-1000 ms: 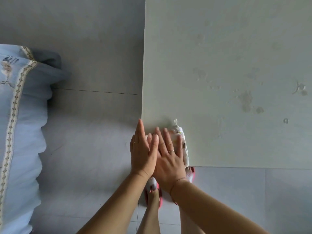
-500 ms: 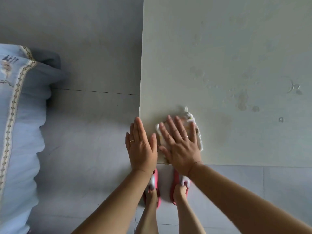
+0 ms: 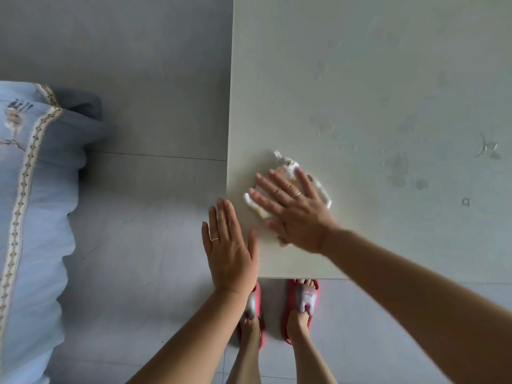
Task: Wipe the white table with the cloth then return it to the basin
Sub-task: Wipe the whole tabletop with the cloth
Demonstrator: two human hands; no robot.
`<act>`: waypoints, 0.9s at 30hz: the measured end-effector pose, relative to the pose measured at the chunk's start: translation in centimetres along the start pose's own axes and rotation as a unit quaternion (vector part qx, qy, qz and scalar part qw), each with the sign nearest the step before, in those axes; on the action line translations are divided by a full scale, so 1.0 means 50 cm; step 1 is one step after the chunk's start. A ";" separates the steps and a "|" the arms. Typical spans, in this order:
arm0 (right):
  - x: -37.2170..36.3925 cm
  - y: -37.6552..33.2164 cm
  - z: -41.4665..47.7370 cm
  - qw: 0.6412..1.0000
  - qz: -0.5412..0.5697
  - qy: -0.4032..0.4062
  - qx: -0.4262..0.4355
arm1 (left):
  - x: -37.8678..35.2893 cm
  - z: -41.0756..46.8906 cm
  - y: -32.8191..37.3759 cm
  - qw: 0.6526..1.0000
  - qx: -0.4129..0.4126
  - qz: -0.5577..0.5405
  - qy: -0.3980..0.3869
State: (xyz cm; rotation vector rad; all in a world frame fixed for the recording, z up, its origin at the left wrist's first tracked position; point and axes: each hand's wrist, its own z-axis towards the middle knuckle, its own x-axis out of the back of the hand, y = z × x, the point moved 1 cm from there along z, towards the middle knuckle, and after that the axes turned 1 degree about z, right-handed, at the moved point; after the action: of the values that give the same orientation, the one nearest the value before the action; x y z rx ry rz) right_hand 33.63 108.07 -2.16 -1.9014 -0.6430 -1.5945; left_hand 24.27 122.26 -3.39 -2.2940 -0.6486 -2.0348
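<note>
The white counter (image 3: 388, 79) has wet marks and stands on a gray tile floor (image 3: 155, 79). One cloth (image 3: 288, 167) lies near the counter's front left corner. The right hand (image 3: 293, 212) presses flat on it, fingers (image 3: 266, 184) spread. The left hand (image 3: 230, 250) sits flat by the corner, fingers together. Two pink slippers (image 3: 303, 300) and one blue blanket (image 3: 30, 217) are on the floor.

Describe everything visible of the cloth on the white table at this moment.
The small white cloth with yellowish-brown patches lies crumpled and flattened on the white table, near its front-left corner. It looks like soft, thin fabric, with a twisted tip pointing away from the person. The right hand presses flat on it, fingers spread, covering most of its middle, so only the edges show. The left hand is beside it at the table's edge, not touching it. Whether the cloth is damp cannot be told.
</note>
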 end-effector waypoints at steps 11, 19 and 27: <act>-0.009 -0.092 0.070 0.992 0.058 -0.002 -0.113 | 0.007 0.000 0.008 1.000 0.008 -0.003 -0.014; 0.012 0.129 0.102 0.947 0.076 0.032 -0.311 | 0.007 0.000 0.007 0.999 0.023 -0.043 -0.009; 0.012 -0.047 0.120 0.999 0.028 -0.031 0.001 | 0.019 0.002 0.006 0.998 0.008 -0.054 -0.035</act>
State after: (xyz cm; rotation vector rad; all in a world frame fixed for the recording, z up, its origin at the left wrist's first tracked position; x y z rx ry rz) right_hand 36.41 113.92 -2.07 -1.9567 -0.6115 -1.5049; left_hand 24.53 122.28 -2.44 -2.3810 -0.8056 -1.9919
